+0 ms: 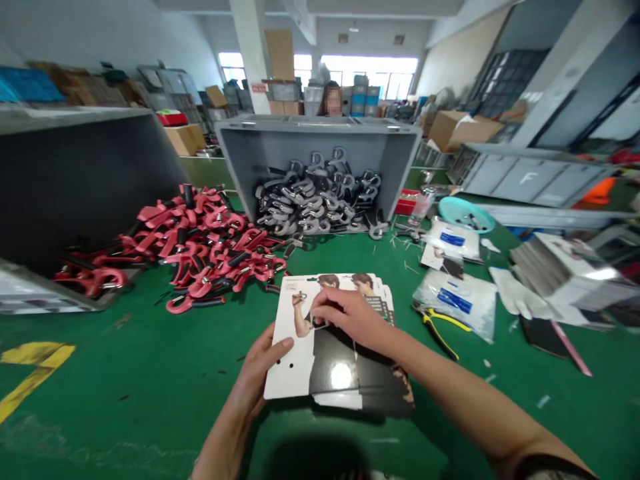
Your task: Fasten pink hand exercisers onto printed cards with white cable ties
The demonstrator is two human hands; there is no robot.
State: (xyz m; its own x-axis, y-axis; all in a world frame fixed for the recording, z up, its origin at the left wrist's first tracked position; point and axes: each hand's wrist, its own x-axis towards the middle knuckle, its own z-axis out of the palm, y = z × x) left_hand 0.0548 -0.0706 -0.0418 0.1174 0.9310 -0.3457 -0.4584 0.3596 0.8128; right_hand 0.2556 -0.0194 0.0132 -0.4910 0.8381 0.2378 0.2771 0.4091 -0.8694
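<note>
Held over centre of green worktop (pixel 125 373): stack of white-and-black printed cardboard cards (pixel 300 360), left hand (pixel 260 370) clasping its left edge, right hand (pixel 350 317) pinching top card; heap of red plastic hand grips (pixel 200 247) and grey plastic bin (pixel 250 153) of grey grips (pixel 320 200) beyond, apparently none carded.

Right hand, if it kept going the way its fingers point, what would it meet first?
The right hand rests on the stack of white printed cardboard cards; past their edge, probably the pile of red plastic hand grippers, though depth is unclear.
</note>
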